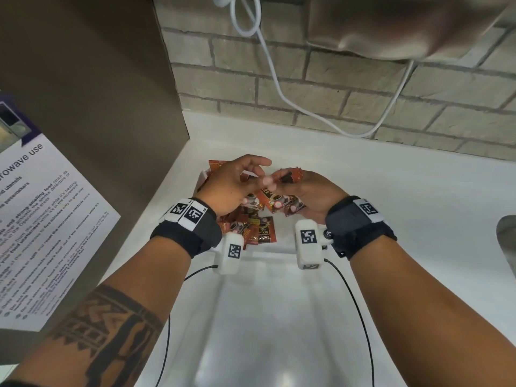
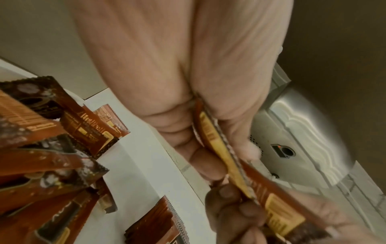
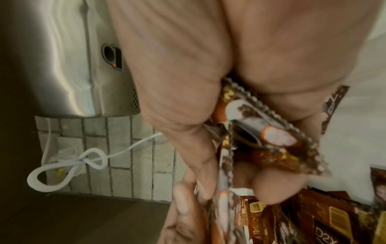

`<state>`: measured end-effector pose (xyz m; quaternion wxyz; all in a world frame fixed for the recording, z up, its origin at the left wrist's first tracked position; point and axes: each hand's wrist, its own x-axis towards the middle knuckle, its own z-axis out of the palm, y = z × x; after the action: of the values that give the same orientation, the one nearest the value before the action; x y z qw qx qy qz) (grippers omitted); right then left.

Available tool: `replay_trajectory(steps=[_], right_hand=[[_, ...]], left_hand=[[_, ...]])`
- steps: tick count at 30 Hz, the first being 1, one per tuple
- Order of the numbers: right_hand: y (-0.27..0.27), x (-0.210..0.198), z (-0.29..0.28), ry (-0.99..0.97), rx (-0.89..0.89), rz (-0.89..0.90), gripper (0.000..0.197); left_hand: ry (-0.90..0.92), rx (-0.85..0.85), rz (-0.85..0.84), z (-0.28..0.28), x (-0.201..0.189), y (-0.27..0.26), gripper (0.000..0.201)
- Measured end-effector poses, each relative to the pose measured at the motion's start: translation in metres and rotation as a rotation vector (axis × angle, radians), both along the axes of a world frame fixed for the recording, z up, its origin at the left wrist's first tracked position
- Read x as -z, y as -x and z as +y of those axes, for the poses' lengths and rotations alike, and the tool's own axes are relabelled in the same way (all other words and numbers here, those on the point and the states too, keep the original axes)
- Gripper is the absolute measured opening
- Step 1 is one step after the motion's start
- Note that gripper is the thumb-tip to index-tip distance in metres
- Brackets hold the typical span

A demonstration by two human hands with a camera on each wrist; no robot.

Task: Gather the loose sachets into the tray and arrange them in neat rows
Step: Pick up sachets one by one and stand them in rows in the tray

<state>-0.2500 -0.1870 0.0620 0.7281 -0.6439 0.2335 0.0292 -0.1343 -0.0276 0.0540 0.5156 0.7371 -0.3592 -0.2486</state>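
Brown and orange coffee sachets (image 1: 257, 233) lie in a jumbled heap in a white tray (image 1: 201, 178) near the counter's back left corner. Both hands hover over the heap. My right hand (image 1: 279, 181) grips a fanned bunch of sachets (image 1: 279, 203), which fills the right wrist view as the held sachets (image 3: 261, 132) under that hand (image 3: 240, 173). My left hand (image 1: 255, 182) pinches one sachet (image 2: 215, 140) edge-on between thumb and fingers (image 2: 234, 125), next to the right hand's fingers (image 2: 240, 211). More sachets (image 2: 41, 156) lie below on the left.
A brown panel with a printed microwave notice (image 1: 42, 219) stands at the left. A white cable (image 1: 279, 88) hangs on the tiled wall (image 1: 349, 88) under a steel unit (image 1: 405, 26). A sink edge (image 1: 508, 241) shows at the right of the white counter (image 1: 391, 191).
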Motion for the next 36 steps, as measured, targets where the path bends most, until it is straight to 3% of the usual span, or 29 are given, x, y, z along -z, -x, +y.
replay_trajectory(steps=[2,4,8,14,20,22,26,30,34,36], right_hand=[[0.001,0.000,-0.002,-0.084,0.103,-0.024,0.019],[0.002,0.003,-0.004,-0.154,0.224,-0.057,0.016],[-0.001,0.010,-0.004,-0.126,0.368,-0.111,0.025],[-0.009,0.007,0.010,0.059,0.349,-0.169,0.034],[-0.005,0.004,0.002,-0.009,0.435,-0.085,0.027],[-0.005,0.004,0.006,-0.094,0.402,-0.089,0.026],[-0.006,-0.001,0.021,-0.204,0.236,-0.105,0.013],[-0.003,-0.001,0.021,-0.239,0.107,-0.116,0.057],[0.001,0.001,0.018,-0.276,0.051,-0.114,0.035],[0.002,0.001,0.014,-0.342,0.047,-0.125,0.031]], left_hand=[[0.031,-0.020,0.026,0.003,0.004,-0.003,0.030],[0.043,-0.068,0.048,0.005,0.009,-0.008,0.039],[0.089,-0.163,0.058,0.006,0.011,-0.012,0.034],[0.086,-0.197,-0.008,-0.006,0.012,-0.004,0.027],[0.254,-0.289,0.241,0.001,0.010,-0.014,0.030],[0.267,-0.246,0.299,-0.002,0.007,-0.010,0.027],[0.256,-0.234,0.232,-0.014,0.005,0.000,0.022],[0.274,-0.229,0.152,-0.016,0.000,0.003,0.019],[0.248,-0.131,0.055,-0.015,-0.005,0.009,0.013],[0.176,-0.104,0.014,-0.013,-0.008,0.012,0.025]])
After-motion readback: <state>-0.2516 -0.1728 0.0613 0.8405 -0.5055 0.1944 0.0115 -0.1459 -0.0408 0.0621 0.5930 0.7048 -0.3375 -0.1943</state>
